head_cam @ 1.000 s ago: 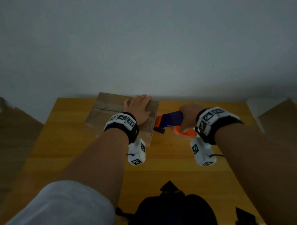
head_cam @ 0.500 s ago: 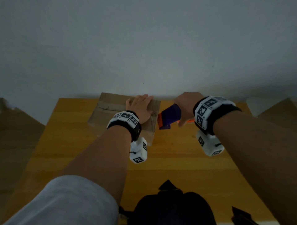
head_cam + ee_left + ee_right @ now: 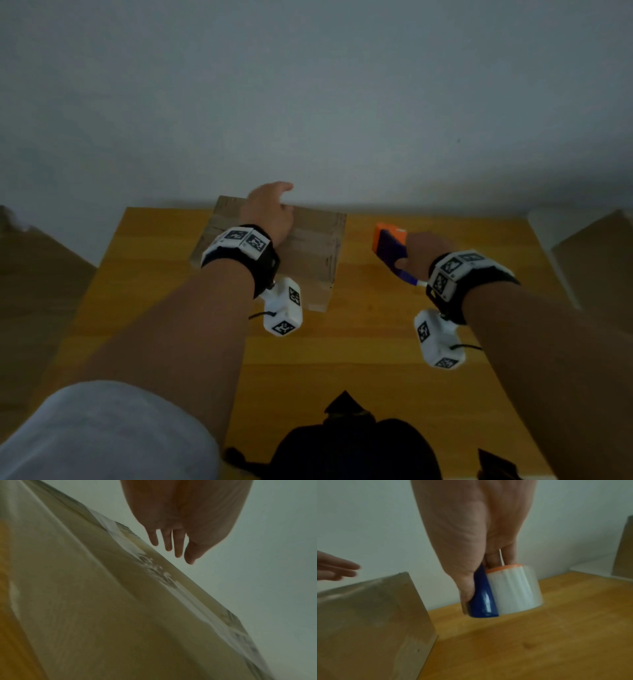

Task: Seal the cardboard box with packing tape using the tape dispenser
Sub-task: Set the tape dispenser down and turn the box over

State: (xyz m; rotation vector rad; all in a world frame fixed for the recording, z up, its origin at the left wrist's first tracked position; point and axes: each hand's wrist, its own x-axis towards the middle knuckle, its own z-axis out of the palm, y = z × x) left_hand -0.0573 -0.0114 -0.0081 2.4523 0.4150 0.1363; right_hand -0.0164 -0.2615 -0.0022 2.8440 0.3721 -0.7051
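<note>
Right of box (image 3: pixel 308 246), R fingers (image 3: pixel 508 555) grip tape dispenser (image 3: pixel 501 592); L fingers (image 3: pixel 178 543) straight above box.

Light: dim, flat, grey-green over everything I see.
Blur: smeared cardboard box (image 3: pixel 120 615) below my left fingers (image 3: pixel 178 543); tape roll (image 3: pixel 513 589) streaked beside my right fingers (image 3: pixel 510 555).
Edges: head view bends outward.

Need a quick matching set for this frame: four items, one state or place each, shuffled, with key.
Items:
1. brown cardboard box
2. blue and orange tape dispenser
3. left hand
4. black bag

States:
A. gripped in the right hand
B. at the near table edge
C. open, over the box's top
D. on the wooden table, strips of tape on top

Pairs: 1-D, 2-A, 3-C, 4-B
</note>
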